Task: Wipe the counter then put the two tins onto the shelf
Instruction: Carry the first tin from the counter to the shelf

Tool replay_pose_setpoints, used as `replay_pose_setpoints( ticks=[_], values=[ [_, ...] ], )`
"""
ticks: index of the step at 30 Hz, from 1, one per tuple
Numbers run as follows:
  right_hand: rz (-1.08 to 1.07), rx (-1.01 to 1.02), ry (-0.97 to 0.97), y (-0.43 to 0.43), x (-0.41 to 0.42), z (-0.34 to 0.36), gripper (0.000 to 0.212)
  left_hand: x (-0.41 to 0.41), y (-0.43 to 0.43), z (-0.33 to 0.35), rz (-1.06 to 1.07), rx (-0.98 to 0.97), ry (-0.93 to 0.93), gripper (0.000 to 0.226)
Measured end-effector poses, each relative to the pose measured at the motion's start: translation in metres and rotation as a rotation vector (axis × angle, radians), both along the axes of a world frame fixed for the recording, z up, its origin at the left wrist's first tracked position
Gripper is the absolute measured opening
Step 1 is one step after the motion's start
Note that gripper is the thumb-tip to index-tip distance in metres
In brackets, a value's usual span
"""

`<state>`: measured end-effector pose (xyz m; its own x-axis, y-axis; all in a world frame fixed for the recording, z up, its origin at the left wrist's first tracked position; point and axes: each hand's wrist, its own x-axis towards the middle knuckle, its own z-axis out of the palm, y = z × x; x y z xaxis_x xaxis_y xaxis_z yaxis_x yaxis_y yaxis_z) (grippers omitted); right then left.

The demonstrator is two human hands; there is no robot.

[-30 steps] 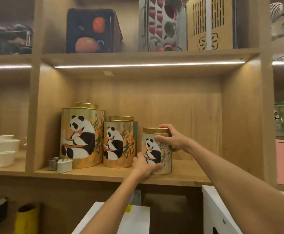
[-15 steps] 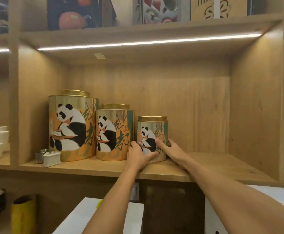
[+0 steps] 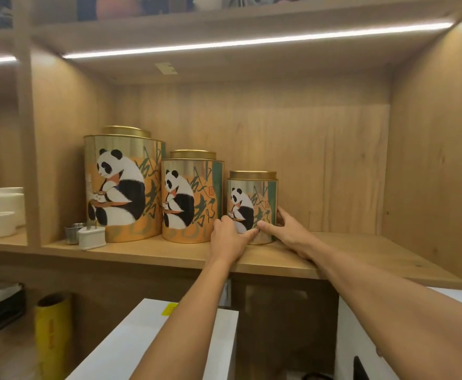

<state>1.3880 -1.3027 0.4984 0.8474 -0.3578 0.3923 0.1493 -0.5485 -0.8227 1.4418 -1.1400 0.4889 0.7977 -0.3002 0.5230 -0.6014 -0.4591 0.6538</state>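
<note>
Three gold panda tins stand in a row on the wooden shelf (image 3: 347,250): a large tin (image 3: 124,185) at the left, a medium tin (image 3: 193,198) in the middle and a small tin (image 3: 253,204) at the right. My left hand (image 3: 228,239) wraps the lower left side of the small tin. My right hand (image 3: 287,230) presses its lower right side, thumb across the front. The small tin stands upright on the shelf, close to the medium one.
A small metal cup (image 3: 72,233) and a white plug adapter (image 3: 92,237) sit left of the large tin. White cups (image 3: 2,212) fill the neighbouring compartment. White boxes (image 3: 155,341) stand below, with a yellow roll (image 3: 53,333) at lower left. The shelf's right half is bare wood.
My right hand came down from the small tin's lid to its lower right side. Both hands now hold the tin at its base. The camera moved closer.
</note>
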Motion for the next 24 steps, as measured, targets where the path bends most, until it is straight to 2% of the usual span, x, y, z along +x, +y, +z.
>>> replay_pose_setpoints(
  ticks=[8, 13, 17, 20, 24],
  values=[
    [0.010, -0.017, 0.048, 0.002, 0.002, 0.002, 0.078, 0.002, -0.003, -0.002, 0.008, -0.029, -0.019, 0.068],
    [-0.040, -0.043, 0.083, 0.006, -0.004, 0.002, 0.090, 0.005, -0.002, -0.005, 0.002, -0.040, -0.012, 0.065],
    [-0.194, -0.159, 0.173, 0.018, -0.015, -0.001, 0.105, 0.007, 0.005, -0.006, 0.056, -0.066, -0.083, 0.046],
    [-0.248, -0.334, 0.329, 0.025, -0.044, 0.005, 0.082, -0.004, 0.023, -0.009, 0.090, 0.048, -0.178, 0.031],
    [-0.239, -0.467, 0.553, 0.033, -0.097, 0.029, 0.034, -0.030, 0.071, -0.013, 0.006, 0.199, -0.112, 0.025]
  ],
)
